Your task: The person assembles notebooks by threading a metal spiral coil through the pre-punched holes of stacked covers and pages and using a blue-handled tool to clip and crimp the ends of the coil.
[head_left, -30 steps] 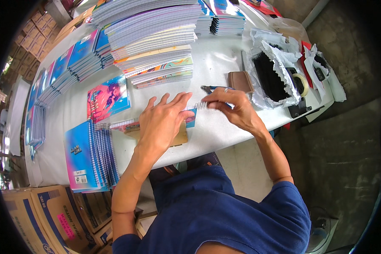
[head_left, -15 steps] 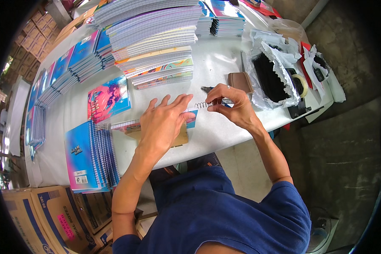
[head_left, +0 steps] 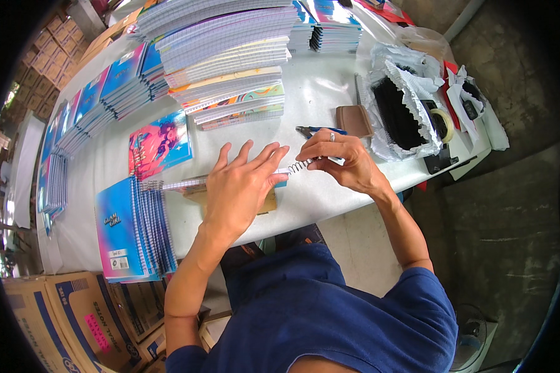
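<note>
My left hand (head_left: 238, 189) lies with its fingers spread over an unbound notebook (head_left: 186, 184), whose white page edge shows on both sides of the hand. The thumb is bent near the notebook's right end. Under it sits a tan board-like piece (head_left: 268, 202). At that right end, my right hand (head_left: 347, 163) pinches a dark spiral binding coil (head_left: 300, 166) between thumb and fingers. The coil's free end meets the notebook's edge; whether it is threaded into the holes I cannot tell. Blue-handled cutters (head_left: 307, 131) lie just beyond the right hand, beside a brown case (head_left: 353, 120).
A tall stack of notebooks (head_left: 227, 68) rises at the back. Bound blue-pink notebooks (head_left: 121, 233) are piled at left, near a loose pink cover (head_left: 158, 144). A torn white package of dark coils (head_left: 397, 112) and a tape roll (head_left: 442, 124) stand right. Cardboard boxes (head_left: 81, 317) sit below left.
My right hand has turned slightly, and the coil now slants more toward the notebook's end. Less of the notebook's blue cover shows by my left thumb. More of the cutters is visible.
</note>
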The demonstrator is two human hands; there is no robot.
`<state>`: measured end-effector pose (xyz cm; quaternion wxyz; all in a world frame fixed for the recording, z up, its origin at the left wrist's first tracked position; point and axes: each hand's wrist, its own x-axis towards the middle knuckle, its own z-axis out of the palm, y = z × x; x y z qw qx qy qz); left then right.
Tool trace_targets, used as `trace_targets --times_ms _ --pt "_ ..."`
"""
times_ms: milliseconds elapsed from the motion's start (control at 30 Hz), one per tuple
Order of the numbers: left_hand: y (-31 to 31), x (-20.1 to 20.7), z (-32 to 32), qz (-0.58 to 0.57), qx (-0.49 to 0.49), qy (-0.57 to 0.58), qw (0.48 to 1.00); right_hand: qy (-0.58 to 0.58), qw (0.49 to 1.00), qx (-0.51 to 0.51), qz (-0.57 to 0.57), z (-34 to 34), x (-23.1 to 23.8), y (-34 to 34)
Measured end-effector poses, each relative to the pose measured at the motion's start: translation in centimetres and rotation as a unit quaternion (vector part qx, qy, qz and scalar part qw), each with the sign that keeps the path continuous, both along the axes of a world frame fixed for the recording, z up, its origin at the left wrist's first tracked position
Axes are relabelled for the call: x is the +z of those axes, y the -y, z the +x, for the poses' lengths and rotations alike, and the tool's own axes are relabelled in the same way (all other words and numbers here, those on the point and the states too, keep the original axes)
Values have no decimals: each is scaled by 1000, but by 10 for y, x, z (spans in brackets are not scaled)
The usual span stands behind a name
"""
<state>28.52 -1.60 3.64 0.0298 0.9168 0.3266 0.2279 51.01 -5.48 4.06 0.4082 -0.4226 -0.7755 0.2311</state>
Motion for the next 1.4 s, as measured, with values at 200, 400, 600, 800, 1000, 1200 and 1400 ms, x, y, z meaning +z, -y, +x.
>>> trace_targets --times_ms 200,400,600,800,1000,1200,1400 --pt "2 -4 1 6 13 19 1000 105 993 -36 -39 -4 3 14" --pt "4 4 2 -79 13 25 996 116 987 -90 64 -23 -11 15" --pt "3 11 5 -109 12 14 994 62 988 -107 92 -32 -20 18" --pt "8 11 12 -78 30 38 996 56 983 -121 124 -35 -26 18" --pt "7 3 6 -41 7 50 998 21 984 -141 106 -41 -26 23" --pt "8 1 7 -44 6 65 997 -2 982 -157 107 -45 -27 21" --pt "9 1 13 -45 13 70 996 13 980 -142 135 -40 -30 19"
